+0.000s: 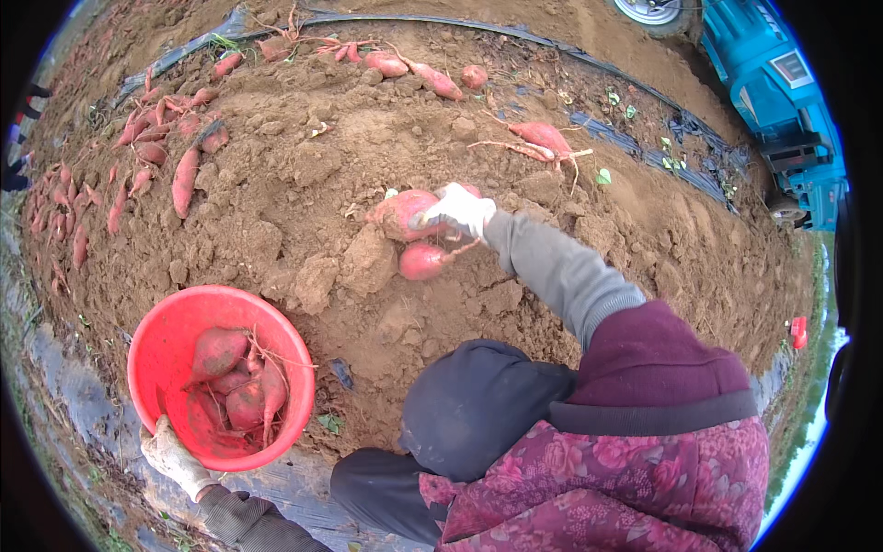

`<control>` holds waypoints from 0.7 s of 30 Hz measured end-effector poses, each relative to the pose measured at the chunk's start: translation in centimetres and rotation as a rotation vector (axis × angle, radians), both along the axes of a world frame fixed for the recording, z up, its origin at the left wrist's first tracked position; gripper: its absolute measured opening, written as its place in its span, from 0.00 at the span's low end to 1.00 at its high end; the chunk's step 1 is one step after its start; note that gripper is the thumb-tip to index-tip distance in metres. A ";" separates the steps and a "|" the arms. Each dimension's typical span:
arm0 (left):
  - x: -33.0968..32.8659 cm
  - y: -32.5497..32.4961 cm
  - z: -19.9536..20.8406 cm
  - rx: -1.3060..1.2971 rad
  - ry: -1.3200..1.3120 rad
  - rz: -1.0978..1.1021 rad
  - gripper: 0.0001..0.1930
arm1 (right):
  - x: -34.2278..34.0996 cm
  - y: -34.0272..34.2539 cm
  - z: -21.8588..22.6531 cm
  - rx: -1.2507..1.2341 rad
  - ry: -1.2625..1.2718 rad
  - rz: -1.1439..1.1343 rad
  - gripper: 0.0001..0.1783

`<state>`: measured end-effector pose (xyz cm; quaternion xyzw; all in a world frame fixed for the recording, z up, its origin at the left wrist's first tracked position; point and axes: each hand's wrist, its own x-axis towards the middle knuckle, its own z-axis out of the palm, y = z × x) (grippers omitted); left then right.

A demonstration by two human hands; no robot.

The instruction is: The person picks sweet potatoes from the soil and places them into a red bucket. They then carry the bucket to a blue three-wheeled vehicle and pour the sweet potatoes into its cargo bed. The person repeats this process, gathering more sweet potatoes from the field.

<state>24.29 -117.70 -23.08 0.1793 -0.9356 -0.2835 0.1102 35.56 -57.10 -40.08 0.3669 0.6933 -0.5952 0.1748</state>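
My left hand, in a pale work glove, grips the near-left rim of a red plastic basin. Several dusty sweet potatoes with stringy roots lie inside it. Out in front, my right hand, in a white and grey glove, is closed over a cluster of sweet potatoes on the soil. Its fingers wrap a large sweet potato; a smaller rounded one hangs or lies just below the hand. Part of another shows beyond the knuckles. The palm side is hidden.
Many dug sweet potatoes are strewn at left, with more along the far black plastic film. Another rooted one lies to the right. A teal vehicle stands at far right. Clods cover the soil; my knee is close by.
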 end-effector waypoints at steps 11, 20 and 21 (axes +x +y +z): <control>0.1 -0.6 -0.4 0.070 0.025 -0.042 0.27 | -0.7 -11.8 6.6 0.887 0.296 1.062 0.43; 0.6 -1.2 -0.7 0.054 0.028 -0.062 0.24 | 5.8 -7.4 0.7 -0.006 0.012 0.100 0.42; 0.5 -1.4 -0.8 0.104 0.032 -0.038 0.24 | 5.5 -7.9 2.0 -0.156 0.098 -0.007 0.41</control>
